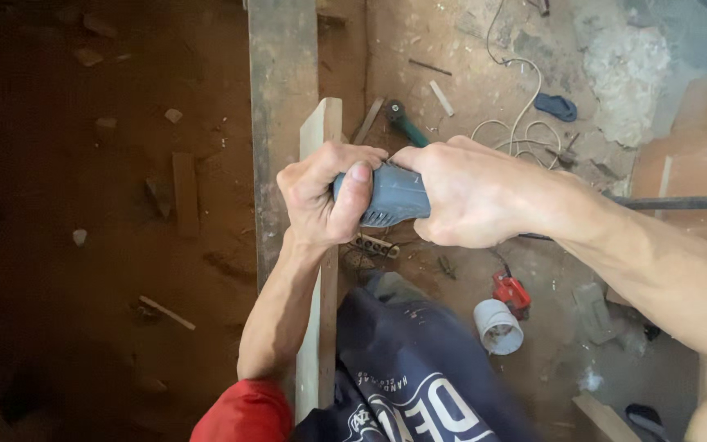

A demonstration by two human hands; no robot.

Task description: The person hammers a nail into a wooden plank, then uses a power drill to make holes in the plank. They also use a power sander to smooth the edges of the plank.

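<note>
Both hands grip a grey-blue power tool (pixel 390 196) over a long pale wooden plank (pixel 319 131) that runs from the top centre down toward me. My left hand (pixel 321 192) wraps the tool's front end, thumb on top. Around the tool's rear body my right hand (pixel 472 192) is closed. The tool's working end is hidden under my hands. A wider grey board (pixel 276 98) lies under and beside the plank.
Dirt floor with wood scraps (pixel 186 192) at left. On the right lie a white cable (pixel 525 123), a green-handled tool (pixel 403 123), a white pipe fitting (pixel 497 326), a red object (pixel 511 290), a blue sandal (pixel 556 106) and a dark metal bar (pixel 685 202). My dark shorts (pixel 411 368) fill the bottom centre.
</note>
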